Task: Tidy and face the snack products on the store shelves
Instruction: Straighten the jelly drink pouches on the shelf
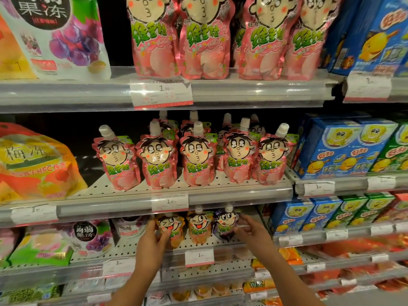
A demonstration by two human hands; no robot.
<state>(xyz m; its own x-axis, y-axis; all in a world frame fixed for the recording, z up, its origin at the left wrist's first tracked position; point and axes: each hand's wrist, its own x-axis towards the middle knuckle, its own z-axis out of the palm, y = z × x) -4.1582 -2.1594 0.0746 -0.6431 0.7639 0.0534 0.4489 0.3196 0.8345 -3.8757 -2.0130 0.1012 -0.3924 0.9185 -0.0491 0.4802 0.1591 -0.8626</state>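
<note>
On the lower shelf (212, 244), the left hand (152, 241) grips an orange pouch (171, 230) while the right hand (251, 230) pinches a purple pouch (225, 226); a second orange pouch (198, 227) (standing upright) sits between them.

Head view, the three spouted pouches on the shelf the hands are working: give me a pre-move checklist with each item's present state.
1. Left hand grips the left orange pouch: ok.
2. Right hand holds the purple pouch by its right edge: ok.
3. Middle orange pouch upright, face forward, untouched: ok.
4. Left orange pouch standing straight: not ok, it looks tilted.
5. Pouches pulled up to the shelf's front edge: not ok, they sit back from it.
6. More pouches behind these three: cannot tell, too dark.
</note>
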